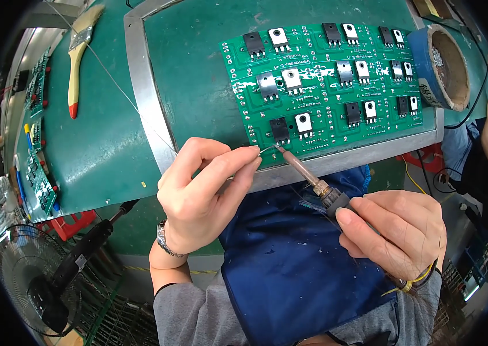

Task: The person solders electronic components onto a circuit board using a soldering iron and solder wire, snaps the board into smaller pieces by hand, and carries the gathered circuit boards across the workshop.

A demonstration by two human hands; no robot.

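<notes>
Solder wire [267,149] and soldering iron [306,172] converge at the near-left corner of a green circuit-board panel [320,86]

The iron looks light and rigid; its slim metal barrel is probably hot, so the place to hold it is behind the dark collar [334,200]; the wire should be soft and easily bent, best pinched close to its working end; the panel, lying on the green worktop [192,75] inside a metal rim [147,92], seems thin, stiff and fragile around its leads, safest by the edges.

The left hand [195,184] pinches the wire between thumb and forefinger, the other fingers curled beneath, the forearm rising from below; the right hand [397,230] closes thumb and fingers around the iron's grip, which slants up and left toward the leads of a black transistor [280,131]; whether tip and wire touch is too small to tell.
</notes>
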